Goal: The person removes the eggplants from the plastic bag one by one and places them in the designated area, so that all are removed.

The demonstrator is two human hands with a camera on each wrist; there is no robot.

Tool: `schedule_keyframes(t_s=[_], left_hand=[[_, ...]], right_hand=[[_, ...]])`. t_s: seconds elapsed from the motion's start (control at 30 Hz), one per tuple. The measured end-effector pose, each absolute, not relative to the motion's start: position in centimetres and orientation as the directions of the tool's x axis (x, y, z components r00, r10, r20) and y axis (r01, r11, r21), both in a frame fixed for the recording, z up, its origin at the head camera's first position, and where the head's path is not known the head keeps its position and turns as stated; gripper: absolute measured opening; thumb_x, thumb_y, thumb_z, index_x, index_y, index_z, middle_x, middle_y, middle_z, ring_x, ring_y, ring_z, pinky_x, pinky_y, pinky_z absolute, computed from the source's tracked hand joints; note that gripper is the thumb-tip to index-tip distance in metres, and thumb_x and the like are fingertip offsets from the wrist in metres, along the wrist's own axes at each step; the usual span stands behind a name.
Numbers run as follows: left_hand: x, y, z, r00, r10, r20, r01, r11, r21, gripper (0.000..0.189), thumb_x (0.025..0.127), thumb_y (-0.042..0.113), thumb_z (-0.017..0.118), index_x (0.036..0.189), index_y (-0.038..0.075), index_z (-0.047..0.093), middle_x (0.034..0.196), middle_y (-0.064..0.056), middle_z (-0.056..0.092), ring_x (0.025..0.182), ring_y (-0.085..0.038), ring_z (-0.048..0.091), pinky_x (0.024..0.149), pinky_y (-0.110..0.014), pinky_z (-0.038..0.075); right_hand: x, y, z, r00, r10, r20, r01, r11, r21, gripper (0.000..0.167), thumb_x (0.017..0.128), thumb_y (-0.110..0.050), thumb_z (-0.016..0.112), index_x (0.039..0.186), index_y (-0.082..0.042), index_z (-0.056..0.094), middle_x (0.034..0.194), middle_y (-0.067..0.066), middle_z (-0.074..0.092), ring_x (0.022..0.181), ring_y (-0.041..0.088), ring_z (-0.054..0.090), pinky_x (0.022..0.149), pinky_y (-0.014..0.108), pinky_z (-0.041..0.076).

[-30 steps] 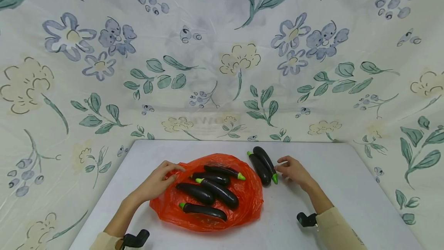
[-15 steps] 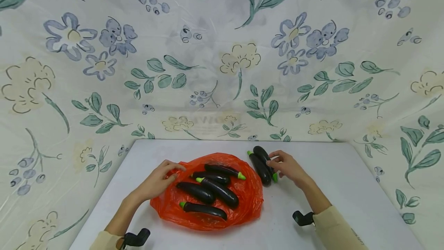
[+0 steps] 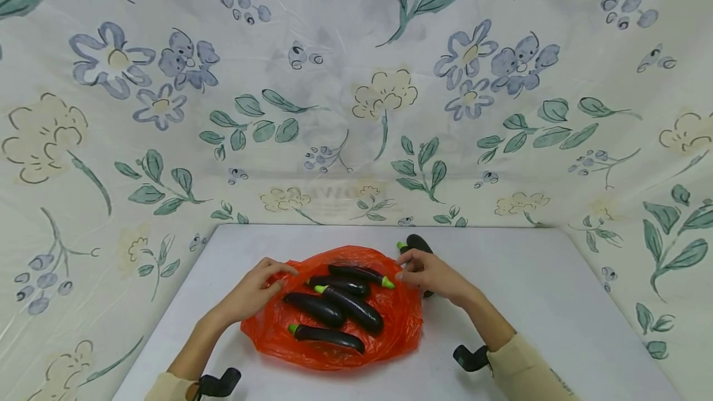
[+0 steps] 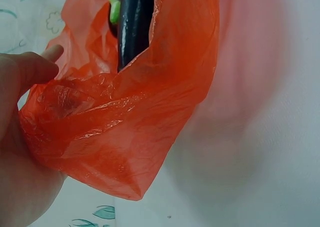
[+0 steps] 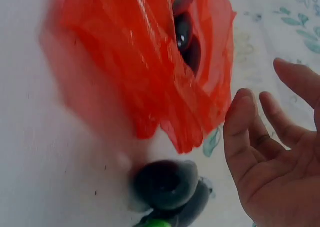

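Note:
A red plastic bag (image 3: 334,361) lies spread on the table, its mouth upward, with several dark eggplants (image 3: 353,311) in it. My left hand (image 3: 253,289) holds the bag's left rim, the thumb and fingers around the thin plastic in the left wrist view. My right hand (image 3: 431,277) is by the bag's right rim, fingers loosely bent and parted, holding nothing. In the right wrist view the right fingers (image 5: 239,119) stand just beside the bag's edge. Two more eggplants (image 3: 419,242) lie outside the bag on the right, partly hidden behind the right hand.
Beneath everything is a white table (image 3: 535,277), its back edge against a floral-patterned cloth (image 3: 356,141). A small black camera mount sits at each wrist, the left mount (image 3: 220,382) and the right mount (image 3: 470,357).
My right hand has moved left, passing over the two loose eggplants to the bag's right rim. My left hand has stayed at the left rim. The eggplants lie where they were.

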State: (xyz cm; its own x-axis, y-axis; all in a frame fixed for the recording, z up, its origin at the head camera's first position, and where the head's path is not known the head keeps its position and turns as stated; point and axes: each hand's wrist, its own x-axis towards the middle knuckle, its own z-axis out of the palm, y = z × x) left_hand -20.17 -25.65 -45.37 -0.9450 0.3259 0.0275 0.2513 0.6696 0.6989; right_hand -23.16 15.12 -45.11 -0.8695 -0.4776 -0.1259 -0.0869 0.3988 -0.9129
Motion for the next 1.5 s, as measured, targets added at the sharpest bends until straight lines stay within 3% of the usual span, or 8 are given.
schedule_keyframes(t_s=[0.3, 0.6, 0.8, 1.1, 1.33, 1.5], left_hand=[[-20.2, -25.7, -45.4, -0.944, 0.328, 0.033, 0.257, 0.671, 0.696, 0.027, 0.100, 0.006, 0.056, 0.121, 0.018, 0.067, 0.114, -0.008, 0.053, 0.104, -0.025, 0.053, 0.088, -0.042, 0.053], [-20.3, -25.8, -45.6, -0.942, 0.335, 0.030, 0.260, 0.669, 0.696, 0.027, 0.100, 0.005, 0.056, 0.122, 0.018, 0.067, 0.114, -0.008, 0.052, 0.103, -0.025, 0.053, 0.088, -0.041, 0.052], [-20.2, -25.8, -45.7, -0.941, 0.336, 0.028, 0.261, 0.671, 0.694, 0.028, 0.100, 0.005, 0.056, 0.121, 0.020, 0.067, 0.113, -0.007, 0.052, 0.104, -0.025, 0.053, 0.089, -0.041, 0.053], [-20.2, -25.8, -45.7, -0.942, 0.334, 0.031, 0.261, 0.672, 0.693, 0.028, 0.100, 0.005, 0.057, 0.120, 0.021, 0.067, 0.114, -0.007, 0.052, 0.105, -0.025, 0.053, 0.089, -0.042, 0.054], [-20.2, -25.8, -45.7, -0.941, 0.337, 0.029, 0.262, 0.673, 0.691, 0.027, 0.100, 0.005, 0.056, 0.120, 0.020, 0.067, 0.113, -0.007, 0.052, 0.104, -0.025, 0.053, 0.089, -0.042, 0.053], [-20.2, -25.8, -45.5, -0.942, 0.335, 0.027, 0.259, 0.674, 0.692, 0.027, 0.101, 0.005, 0.056, 0.121, 0.020, 0.067, 0.114, -0.007, 0.052, 0.104, -0.025, 0.053, 0.089, -0.041, 0.053]], right_hand=[[-22.6, 13.3, -44.7, -0.764, -0.615, -0.196, -0.136, 0.450, -0.883, 0.044, 0.092, -0.032, 0.071, 0.127, -0.008, 0.060, 0.105, 0.005, 0.065, 0.091, 0.023, 0.062, 0.071, 0.034, 0.056], [-23.1, 11.5, -44.0, -0.689, -0.675, -0.263, -0.210, 0.534, -0.819, 0.039, 0.091, -0.029, 0.073, 0.125, -0.012, 0.063, 0.097, 0.000, 0.066, 0.086, 0.020, 0.062, 0.074, 0.034, 0.054], [-23.8, 10.6, -43.5, -0.647, -0.698, -0.306, -0.220, 0.555, -0.802, 0.041, 0.091, -0.024, 0.074, 0.126, -0.007, 0.061, 0.098, 0.002, 0.066, 0.085, 0.020, 0.062, 0.073, 0.034, 0.056], [-23.8, 9.6, -44.4, -0.627, -0.685, -0.371, -0.131, 0.562, -0.817, 0.043, 0.089, -0.018, 0.076, 0.127, -0.007, 0.059, 0.099, 0.004, 0.068, 0.089, 0.020, 0.063, 0.077, 0.035, 0.056], [-23.3, 8.7, -45.2, -0.622, -0.681, -0.388, -0.165, 0.598, -0.784, 0.044, 0.088, -0.017, 0.078, 0.126, -0.012, 0.057, 0.102, 0.002, 0.066, 0.096, 0.019, 0.061, 0.083, 0.036, 0.056], [-22.9, 8.1, -45.5, -0.658, -0.657, -0.368, -0.238, 0.644, -0.727, 0.042, 0.086, -0.017, 0.080, 0.122, -0.015, 0.058, 0.098, 0.000, 0.064, 0.093, 0.017, 0.059, 0.082, 0.032, 0.055]])
